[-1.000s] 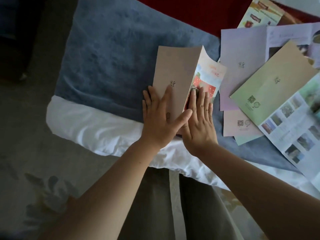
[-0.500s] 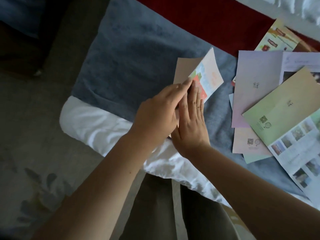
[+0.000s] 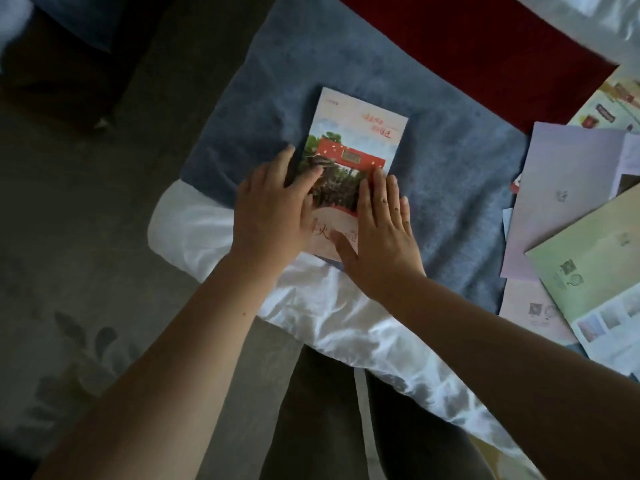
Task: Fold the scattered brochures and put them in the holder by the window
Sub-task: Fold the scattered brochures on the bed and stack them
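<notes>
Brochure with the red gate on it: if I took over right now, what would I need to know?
The left hand is open, pressing flat on the left edge of the folded brochure. The right hand is open, flat on its right side.
The brochure lies cover-up on the blue blanket.
Done: this one looks folded.
Left: the loose brochures piled at the right need folding; all go into the holder, which is not in view.
</notes>
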`<state>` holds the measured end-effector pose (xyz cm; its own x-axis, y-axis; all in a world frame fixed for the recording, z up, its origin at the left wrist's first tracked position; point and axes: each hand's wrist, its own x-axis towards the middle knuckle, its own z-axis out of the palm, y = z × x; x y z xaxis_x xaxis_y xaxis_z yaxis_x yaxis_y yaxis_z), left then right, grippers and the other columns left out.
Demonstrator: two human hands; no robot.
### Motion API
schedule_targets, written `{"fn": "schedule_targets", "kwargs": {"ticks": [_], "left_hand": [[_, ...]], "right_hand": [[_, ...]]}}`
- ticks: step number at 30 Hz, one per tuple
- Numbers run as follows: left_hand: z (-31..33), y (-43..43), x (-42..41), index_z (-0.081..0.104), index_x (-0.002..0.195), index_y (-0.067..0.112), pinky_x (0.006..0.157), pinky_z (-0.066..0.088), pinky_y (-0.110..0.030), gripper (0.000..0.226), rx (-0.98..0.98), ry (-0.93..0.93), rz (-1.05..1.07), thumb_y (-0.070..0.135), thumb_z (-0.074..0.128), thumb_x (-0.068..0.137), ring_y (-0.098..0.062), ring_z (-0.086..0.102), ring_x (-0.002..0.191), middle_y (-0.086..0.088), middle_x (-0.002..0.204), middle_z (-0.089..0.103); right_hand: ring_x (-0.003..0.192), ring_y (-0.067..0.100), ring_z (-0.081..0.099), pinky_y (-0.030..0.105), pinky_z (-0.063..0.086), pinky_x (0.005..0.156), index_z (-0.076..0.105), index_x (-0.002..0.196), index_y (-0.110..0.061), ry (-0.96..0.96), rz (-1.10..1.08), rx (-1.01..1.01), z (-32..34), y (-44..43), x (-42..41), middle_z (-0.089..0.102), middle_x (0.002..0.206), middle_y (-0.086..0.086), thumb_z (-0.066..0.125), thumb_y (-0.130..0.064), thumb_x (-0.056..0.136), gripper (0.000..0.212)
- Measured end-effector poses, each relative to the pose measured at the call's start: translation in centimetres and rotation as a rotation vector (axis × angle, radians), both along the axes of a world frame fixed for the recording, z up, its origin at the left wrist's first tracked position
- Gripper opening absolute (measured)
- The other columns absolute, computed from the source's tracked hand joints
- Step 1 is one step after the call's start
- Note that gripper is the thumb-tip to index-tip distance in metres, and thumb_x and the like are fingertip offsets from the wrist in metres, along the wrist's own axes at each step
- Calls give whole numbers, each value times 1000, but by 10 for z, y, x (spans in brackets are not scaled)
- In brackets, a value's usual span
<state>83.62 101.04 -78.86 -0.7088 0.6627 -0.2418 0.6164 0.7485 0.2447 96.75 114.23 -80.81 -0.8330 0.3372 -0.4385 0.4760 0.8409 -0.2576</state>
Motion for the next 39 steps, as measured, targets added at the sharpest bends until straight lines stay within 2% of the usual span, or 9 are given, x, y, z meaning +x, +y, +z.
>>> {"fn": "schedule_targets", "kwargs": {"ticks": [5, 10, 13, 18, 22, 31, 34, 36, 39], "left_hand": [[-19, 17, 14, 46, 154, 14, 121, 30, -54, 52, 90, 35, -66, 35, 35, 108, -35, 27, 154, -13, 166, 31], [-24, 25, 3, 47, 153, 17, 120, 33, -49, 62, 81, 57, -183, 33, 62, 95, -31, 31, 153, -13, 167, 28], [-30, 25, -6, 39, 157, 19, 119, 34, -51, 62, 75, 104, -166, 38, 54, 100, -33, 35, 151, -14, 166, 31], [-59, 15, 12, 26, 163, 27, 126, 18, -48, 60, 12, 159, -104, 46, 37, 107, -24, 20, 157, -5, 170, 21], [-69, 17, 16, 18, 165, 26, 128, 12, -47, 56, -10, 219, -67, 42, 21, 111, -19, 14, 158, -1, 172, 16], [-75, 24, 16, 10, 165, 31, 128, 5, -48, 63, -107, 217, -51, 50, 30, 109, -19, 6, 159, 3, 173, 5], [-62, 26, 14, 15, 165, 27, 127, 6, -50, 61, -131, 215, -98, 45, 31, 109, -24, 11, 159, -3, 173, 9], [-47, 31, 15, 24, 163, 20, 126, 11, -52, 58, -138, 251, -125, 40, 32, 109, -33, 23, 155, -12, 170, 20], [-25, 57, 26, 35, 156, 11, 121, 24, -57, 55, -113, 250, -121, 33, 41, 105, -46, 39, 139, -24, 157, 36]], "right_hand": [[155, 31, -20, 45, -6, 127, -4, 161, -3, -56, -17, 33, 5, -6, -9, -16, 169, 16, 36, -52, 103, 86], [152, 27, -28, 42, -9, 126, -8, 162, -8, 3, -27, -20, 17, -3, -35, -23, 168, 12, 46, -36, 93, 92], [153, 26, -26, 42, -8, 127, -9, 162, -8, 19, -100, -64, 10, 1, -50, -23, 168, 9, 36, -23, 98, 79], [155, 23, -19, 42, -2, 128, -11, 161, -7, 2, -85, 88, -18, -9, -49, -18, 169, 10, 11, -42, 106, 69], [157, 22, -13, 41, -1, 128, -7, 161, -8, 7, -47, 161, -27, -5, -45, -12, 170, 10, 8, -44, 105, 68], [155, 22, -19, 40, -9, 126, -13, 161, -13, -64, -47, 117, -31, -2, -52, -19, 169, 7, 6, -43, 106, 65], [156, 19, -17, 38, -9, 126, -7, 162, -17, -44, -22, 3, -16, 10, -51, -15, 170, 4, 12, -42, 107, 64], [157, 18, -13, 38, -10, 126, 1, 163, -18, -9, -18, -67, -2, 22, -41, -7, 171, 2, 19, -42, 107, 64], [157, 20, -13, 43, -13, 125, 3, 164, -16, 0, -48, -3, 12, 47, -5, -8, 171, 5, 23, -41, 105, 66]]}}
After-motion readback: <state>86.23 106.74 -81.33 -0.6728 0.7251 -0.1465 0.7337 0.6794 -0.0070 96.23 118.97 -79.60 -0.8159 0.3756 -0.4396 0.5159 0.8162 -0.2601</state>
